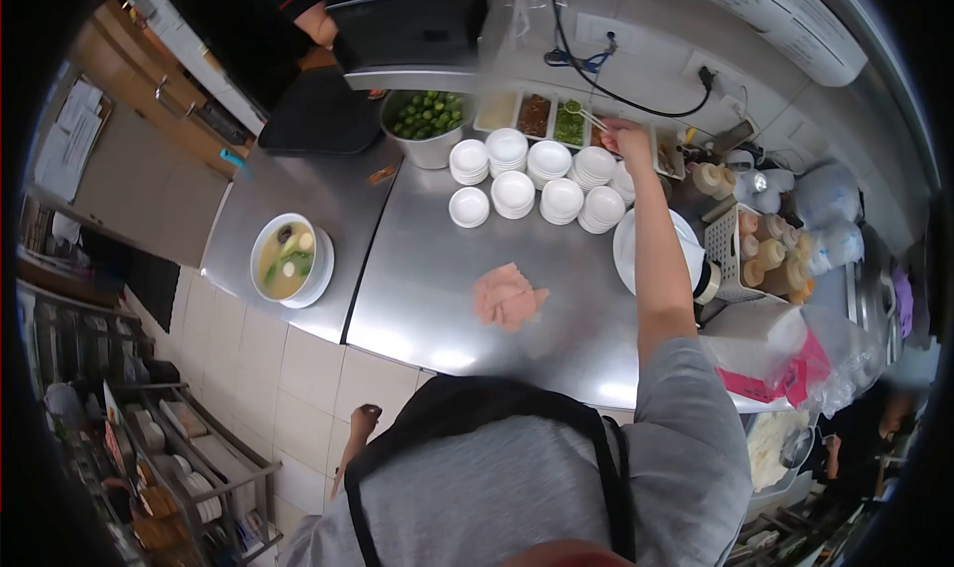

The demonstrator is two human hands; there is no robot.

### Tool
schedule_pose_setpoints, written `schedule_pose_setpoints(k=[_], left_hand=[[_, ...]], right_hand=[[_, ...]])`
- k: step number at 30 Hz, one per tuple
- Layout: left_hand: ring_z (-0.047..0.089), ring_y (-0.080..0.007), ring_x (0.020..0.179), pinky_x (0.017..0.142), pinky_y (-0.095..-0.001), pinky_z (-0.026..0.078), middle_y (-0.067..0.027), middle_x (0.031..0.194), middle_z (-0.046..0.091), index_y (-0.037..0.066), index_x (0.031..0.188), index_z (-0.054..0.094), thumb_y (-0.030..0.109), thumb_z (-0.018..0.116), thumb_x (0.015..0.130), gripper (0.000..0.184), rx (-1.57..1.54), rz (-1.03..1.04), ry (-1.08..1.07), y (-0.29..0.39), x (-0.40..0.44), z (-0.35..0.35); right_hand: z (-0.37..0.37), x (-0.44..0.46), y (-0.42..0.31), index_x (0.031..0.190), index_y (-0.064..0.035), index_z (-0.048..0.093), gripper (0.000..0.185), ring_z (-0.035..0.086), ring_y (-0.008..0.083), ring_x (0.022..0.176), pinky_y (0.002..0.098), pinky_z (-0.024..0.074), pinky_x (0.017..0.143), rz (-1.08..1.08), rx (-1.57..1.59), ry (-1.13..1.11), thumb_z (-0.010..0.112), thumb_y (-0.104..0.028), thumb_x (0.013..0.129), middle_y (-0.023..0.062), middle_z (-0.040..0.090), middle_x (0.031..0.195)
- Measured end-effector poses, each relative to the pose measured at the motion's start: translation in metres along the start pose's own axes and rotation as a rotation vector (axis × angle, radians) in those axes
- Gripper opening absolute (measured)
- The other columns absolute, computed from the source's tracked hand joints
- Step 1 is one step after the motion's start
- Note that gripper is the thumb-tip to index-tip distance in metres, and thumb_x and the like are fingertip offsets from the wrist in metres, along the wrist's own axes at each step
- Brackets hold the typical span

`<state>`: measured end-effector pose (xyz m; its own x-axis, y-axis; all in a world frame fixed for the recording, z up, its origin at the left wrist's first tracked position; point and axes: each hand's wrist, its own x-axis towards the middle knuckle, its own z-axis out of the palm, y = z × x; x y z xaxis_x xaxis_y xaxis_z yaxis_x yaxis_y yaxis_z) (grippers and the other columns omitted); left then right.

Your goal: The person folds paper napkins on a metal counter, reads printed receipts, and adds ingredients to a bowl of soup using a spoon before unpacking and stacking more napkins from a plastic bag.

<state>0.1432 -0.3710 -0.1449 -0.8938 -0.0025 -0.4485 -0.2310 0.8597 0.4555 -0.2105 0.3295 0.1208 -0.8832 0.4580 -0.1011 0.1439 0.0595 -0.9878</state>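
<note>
My right hand (628, 142) reaches to the back of the steel table, its fingers closed around the handle end of a pale spoon (588, 118). The spoon's tip is over a tray of chopped green sauce (569, 128). Beside it is a tray of dark red-brown sauce (534, 117); another tray is partly hidden under my hand. Stacks of small white dishes (550, 160) stand just in front of the trays. Low at my left side hangs my left hand (366, 420), fingers curled, away from the table.
A pink cloth (509, 297) lies crumpled on the steel table (417, 289). On the left stands a bowl of soup (283, 259). Green limes fill a metal pot (429, 152). White plates (626, 254) sit under my right forearm, near a basket of bottles (733, 259). Another person's arm (316, 25) shows behind.
</note>
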Motion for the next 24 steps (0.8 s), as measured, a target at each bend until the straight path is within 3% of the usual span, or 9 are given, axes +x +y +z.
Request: schedule_pose_setpoints(k=[1,2,6,16,17,18,19,21,24], left_hand=[[0.063,-0.0198,0.060,0.060,-0.0329,0.050,-0.0117,0.068,0.065,0.005,0.085,0.067,0.025,0.062,0.077,0.022,-0.023,0.045,0.010,-0.005,0.007,0.003],[0.063,-0.0202,0.062,0.061,-0.0333,0.049,-0.0120,0.067,0.065,0.005,0.085,0.067,0.025,0.063,0.077,0.022,-0.185,-0.229,-0.002,0.025,0.003,-0.011],[0.064,-0.0312,0.079,0.071,-0.0386,0.050,-0.0157,0.080,0.066,0.006,0.084,0.067,0.027,0.067,0.074,0.023,-0.144,-0.140,0.038,0.004,0.011,-0.004],[0.064,-0.0304,0.085,0.078,-0.0371,0.050,-0.0163,0.087,0.066,0.009,0.087,0.069,0.034,0.068,0.073,0.029,-0.305,-0.469,0.054,-0.054,-0.052,0.013],[0.064,-0.0295,0.085,0.078,-0.0368,0.049,-0.0162,0.087,0.066,0.009,0.087,0.069,0.035,0.068,0.072,0.030,-0.317,-0.496,0.060,-0.066,-0.059,0.022],[0.065,-0.0282,0.081,0.076,-0.0363,0.050,-0.0159,0.083,0.066,0.010,0.086,0.069,0.035,0.069,0.072,0.030,-0.303,-0.486,0.101,-0.078,-0.068,0.034],[0.065,-0.0285,0.075,0.073,-0.0362,0.051,-0.0156,0.079,0.066,0.009,0.085,0.069,0.035,0.068,0.072,0.030,-0.326,-0.480,0.107,-0.078,-0.079,0.033],[0.065,-0.0284,0.071,0.070,-0.0363,0.051,-0.0149,0.075,0.066,0.008,0.085,0.069,0.036,0.068,0.072,0.031,-0.415,-0.573,0.078,-0.076,-0.098,0.037],[0.065,-0.0279,0.073,0.070,-0.0366,0.051,-0.0143,0.077,0.067,0.006,0.085,0.069,0.035,0.067,0.072,0.032,-0.392,-0.530,0.023,-0.087,-0.111,0.042]], right_hand=[[0.005,-0.009,-0.006,0.106,0.0001,0.062,0.023,0.057,0.0100,0.061,0.0195,0.0457,0.054,-0.011,0.035,-0.030,0.053,-0.004,0.084,0.0077,0.064,0.078],[0.012,-0.018,-0.012,0.107,0.0006,0.061,0.023,0.056,0.0082,0.062,0.0187,0.0451,0.054,-0.020,0.047,-0.067,0.053,-0.004,0.085,0.0079,0.065,0.081],[0.065,-0.057,-0.038,0.106,0.0017,0.060,0.023,0.056,0.0085,0.060,0.0191,0.0458,0.053,-0.077,0.065,-0.262,0.053,-0.005,0.085,0.0099,0.066,0.085],[0.351,-0.176,-0.038,0.103,0.0042,0.060,0.021,0.059,0.0105,0.061,0.0210,0.0481,0.054,-0.112,0.139,-0.708,0.051,-0.001,0.085,0.0093,0.065,0.081],[0.377,-0.191,-0.033,0.099,0.0028,0.062,0.019,0.060,0.0098,0.062,0.0214,0.0476,0.053,-0.178,0.092,-0.690,0.051,-0.001,0.084,0.0089,0.064,0.077],[0.401,-0.203,-0.025,0.097,0.0006,0.064,0.019,0.063,0.0181,0.063,0.0286,0.0497,0.057,-0.293,-0.043,-0.665,0.053,-0.002,0.082,0.0114,0.066,0.078],[0.419,-0.219,-0.025,0.100,-0.0013,0.064,0.020,0.060,0.0125,0.061,0.0245,0.0480,0.053,-0.626,-0.238,-0.619,0.053,-0.003,0.083,0.0094,0.065,0.079],[0.438,-0.244,-0.020,0.096,-0.0044,0.066,0.030,0.061,0.0285,0.069,0.0361,0.0500,0.069,-1.114,-0.411,-0.551,0.051,0.005,0.072,0.0149,0.064,0.092],[0.438,-0.258,-0.013,0.095,-0.0030,0.065,0.031,0.060,0.0294,0.072,0.0382,0.0489,0.075,-1.225,-0.569,-0.702,0.049,0.007,0.071,0.0150,0.064,0.094]])
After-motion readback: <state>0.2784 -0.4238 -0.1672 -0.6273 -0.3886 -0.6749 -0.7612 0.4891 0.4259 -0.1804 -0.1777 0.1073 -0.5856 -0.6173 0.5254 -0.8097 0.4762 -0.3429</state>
